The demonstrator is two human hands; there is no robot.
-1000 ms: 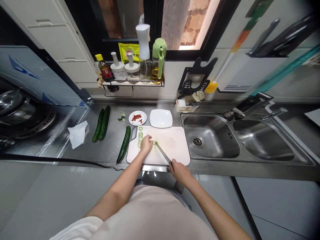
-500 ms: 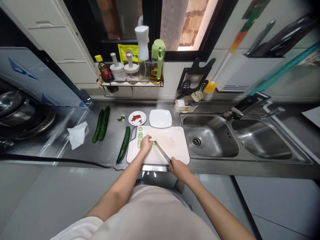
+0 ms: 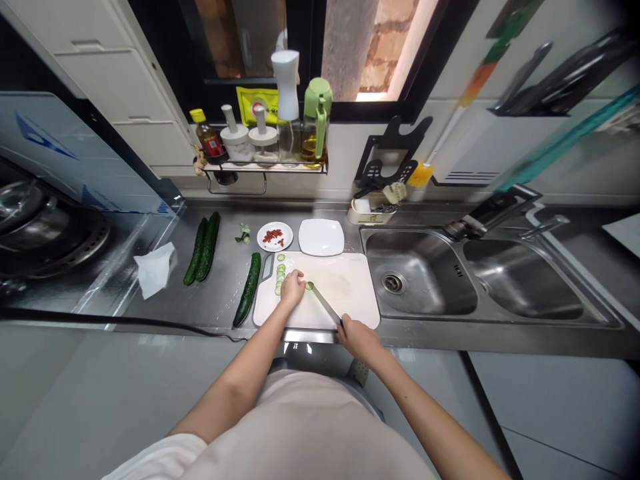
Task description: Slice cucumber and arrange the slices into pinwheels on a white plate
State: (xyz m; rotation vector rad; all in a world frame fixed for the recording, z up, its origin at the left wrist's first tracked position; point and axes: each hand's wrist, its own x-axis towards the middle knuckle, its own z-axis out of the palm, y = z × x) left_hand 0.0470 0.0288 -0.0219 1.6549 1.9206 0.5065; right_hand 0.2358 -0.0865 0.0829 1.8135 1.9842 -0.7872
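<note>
My right hand [image 3: 359, 335] is wrapped round the handle of a knife [image 3: 326, 304], whose blade slants up and left over the white cutting board [image 3: 355, 283]. A cucumber slice [image 3: 309, 286] lies at the blade's tip. Just left of it, my left hand [image 3: 293, 287] rests on the board with its fingers bent together; what they hold, if anything, is hidden. Several pale green cucumber slices [image 3: 280, 269] lie in a column beside that hand, partly covered by it. A whole cucumber [image 3: 247, 291] lies on the counter against the board's left side.
Behind the board are a plate of chopped red pieces [image 3: 273, 237] and a white square plate [image 3: 321, 237]. Two cucumbers [image 3: 202, 249] and a white tissue [image 3: 155, 269] lie left. A double sink [image 3: 425, 267] is right. A seasoning rack [image 3: 265, 167] hangs above.
Both hands and the knife keep nearly the same place. The view has shifted very slightly; nothing else has visibly moved.
</note>
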